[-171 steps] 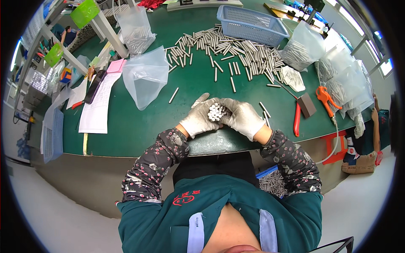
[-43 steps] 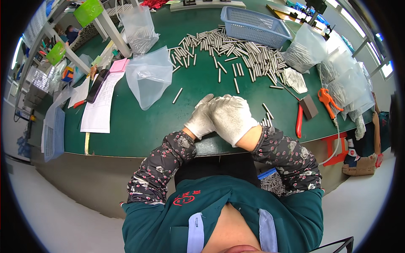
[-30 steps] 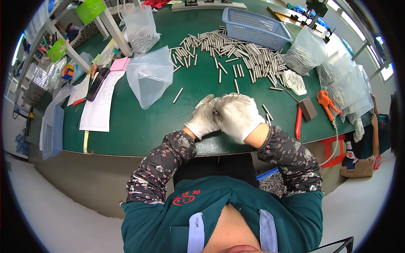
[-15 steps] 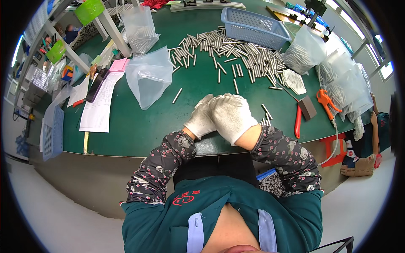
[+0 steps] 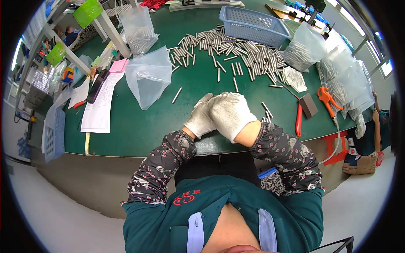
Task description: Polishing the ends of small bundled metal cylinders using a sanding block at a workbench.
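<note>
Green table (image 5: 139, 139): the work surface, on which most things are spread.
Clear bags at the right edge (image 5: 348, 86): filled with metal rods and bunched together.
Flat plastic bag (image 5: 147, 78): laid left of the loose rods.
Blue basket (image 5: 249, 31): set behind the rod pile, touched by rods at its near side.
Bag beside the basket (image 5: 303, 48): filled with rods.
Upper left bag (image 5: 139, 36): rods are held in its lower part.
Blue bin (image 5: 266, 172): placed below the table edge, heaped with rods, partly hidden by the right sleeve (image 5: 291, 156).
Right hand (image 5: 230, 114): gloved, curled over the left; its fingers and grip cannot be told.
Left hand (image 5: 200, 116): gloved, pressed against the right and partly covered by it; its grip cannot be told.
Orange air gun (image 5: 327, 101): laid near the right-edge bags.
Metal rods (image 5: 257, 55): piled beyond the hands; a few are partly covered by the right sleeve.
</note>
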Demonstrator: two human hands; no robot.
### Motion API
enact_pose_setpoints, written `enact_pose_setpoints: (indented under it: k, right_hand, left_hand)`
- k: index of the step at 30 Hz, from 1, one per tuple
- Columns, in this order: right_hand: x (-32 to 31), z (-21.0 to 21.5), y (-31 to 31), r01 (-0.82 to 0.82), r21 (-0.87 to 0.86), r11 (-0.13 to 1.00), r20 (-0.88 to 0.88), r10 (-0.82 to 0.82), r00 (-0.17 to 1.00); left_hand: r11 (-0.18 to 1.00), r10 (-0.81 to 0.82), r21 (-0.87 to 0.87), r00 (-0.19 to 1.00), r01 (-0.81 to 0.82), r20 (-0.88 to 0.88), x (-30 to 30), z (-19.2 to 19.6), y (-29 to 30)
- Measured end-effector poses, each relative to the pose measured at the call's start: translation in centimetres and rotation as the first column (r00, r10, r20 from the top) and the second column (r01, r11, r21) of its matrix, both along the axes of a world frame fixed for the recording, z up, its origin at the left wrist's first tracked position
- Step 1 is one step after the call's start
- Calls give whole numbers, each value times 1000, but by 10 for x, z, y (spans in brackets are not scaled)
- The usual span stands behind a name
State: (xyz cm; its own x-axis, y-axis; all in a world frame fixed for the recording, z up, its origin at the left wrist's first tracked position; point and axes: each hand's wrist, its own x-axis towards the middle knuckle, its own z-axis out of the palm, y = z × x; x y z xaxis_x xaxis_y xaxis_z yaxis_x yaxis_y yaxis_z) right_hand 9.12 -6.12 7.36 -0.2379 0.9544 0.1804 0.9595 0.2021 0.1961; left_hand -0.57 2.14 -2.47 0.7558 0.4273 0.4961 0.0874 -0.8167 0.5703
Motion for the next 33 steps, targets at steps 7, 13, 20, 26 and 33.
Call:
enact_pose_setpoints:
  k: [7, 13, 20, 26, 33]
  right_hand:
    - [24, 13, 1, 2, 42, 999, -298, 10, 955]
    - [44, -15, 4, -113, -119, 986, -757, -16, 653]
    - [62, -11, -14, -90, -116, 989, -989, -124, -84]
    - [67, -18, -24, 66, -231, 971, -971, -226, -76]
    - [76, -32, -23, 216, -155, 964, -982, -174, 69]
  left_hand:
    - [940, 16, -342, 1000, -7, 23, 2, 5, -3]
    - [922, -29, -388, 996, -5, -82, 2, 8, -1]
    - [957, 126, -233, 972, -172, -198, -2, 17, -10]
    - [936, 48, -340, 992, -86, -119, -3, 4, -2]
    - [896, 55, -433, 991, -103, -122, -1, -11, 5]
